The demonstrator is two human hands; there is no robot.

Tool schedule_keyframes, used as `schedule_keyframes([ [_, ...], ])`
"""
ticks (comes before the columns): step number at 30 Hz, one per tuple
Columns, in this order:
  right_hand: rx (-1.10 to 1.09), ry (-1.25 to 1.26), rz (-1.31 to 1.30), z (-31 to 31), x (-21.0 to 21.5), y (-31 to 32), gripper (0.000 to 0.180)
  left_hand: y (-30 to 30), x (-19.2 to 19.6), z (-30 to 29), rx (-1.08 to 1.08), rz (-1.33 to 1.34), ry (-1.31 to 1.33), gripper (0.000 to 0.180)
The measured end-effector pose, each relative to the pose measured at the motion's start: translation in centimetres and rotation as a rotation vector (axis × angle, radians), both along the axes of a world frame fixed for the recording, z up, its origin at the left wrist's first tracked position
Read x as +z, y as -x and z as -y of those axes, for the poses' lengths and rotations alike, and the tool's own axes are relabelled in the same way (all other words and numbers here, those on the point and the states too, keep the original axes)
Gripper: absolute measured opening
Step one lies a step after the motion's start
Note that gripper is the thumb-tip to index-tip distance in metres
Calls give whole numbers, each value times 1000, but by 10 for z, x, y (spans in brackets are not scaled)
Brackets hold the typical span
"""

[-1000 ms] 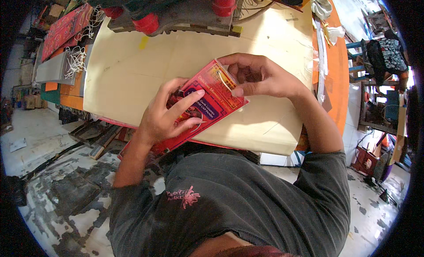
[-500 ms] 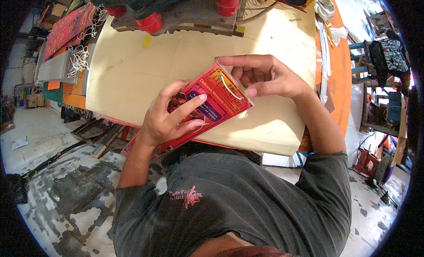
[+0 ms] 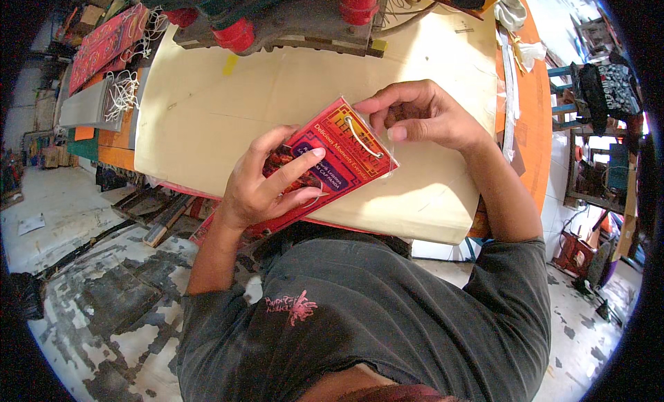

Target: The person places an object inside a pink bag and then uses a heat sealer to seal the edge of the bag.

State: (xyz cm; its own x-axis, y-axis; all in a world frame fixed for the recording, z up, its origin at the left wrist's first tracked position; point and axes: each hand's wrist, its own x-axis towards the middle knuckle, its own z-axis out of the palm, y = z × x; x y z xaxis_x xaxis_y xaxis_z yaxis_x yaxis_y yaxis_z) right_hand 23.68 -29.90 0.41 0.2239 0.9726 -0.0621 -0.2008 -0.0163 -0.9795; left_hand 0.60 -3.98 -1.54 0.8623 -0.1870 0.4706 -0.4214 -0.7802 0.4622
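Both hands were clamped on a red printed bag held above the worktop's near edge: the left hand gripped its lower half, the right hand pinched its top corner by the white handle.

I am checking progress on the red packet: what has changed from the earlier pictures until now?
Very little. The right hand moved slightly along the top edge of the red packet, fingers at its white cord handle. The left hand keeps its grip; the packet stays over the cream board.
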Motion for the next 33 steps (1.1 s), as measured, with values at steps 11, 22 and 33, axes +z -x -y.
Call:
schedule_keyframes([
  [11, -51, 117, 62, 5, 6, -7, 26, -2, 4, 1, 10, -8, 21, 71],
  [22, 213, 199, 284, 2, 15, -5, 34, -6, 2, 1, 18, -24, 31, 68],
  [33, 268, 165, 320, 5, 11, -8, 37, -3, -3, -2, 90, -2, 62, 69],
])
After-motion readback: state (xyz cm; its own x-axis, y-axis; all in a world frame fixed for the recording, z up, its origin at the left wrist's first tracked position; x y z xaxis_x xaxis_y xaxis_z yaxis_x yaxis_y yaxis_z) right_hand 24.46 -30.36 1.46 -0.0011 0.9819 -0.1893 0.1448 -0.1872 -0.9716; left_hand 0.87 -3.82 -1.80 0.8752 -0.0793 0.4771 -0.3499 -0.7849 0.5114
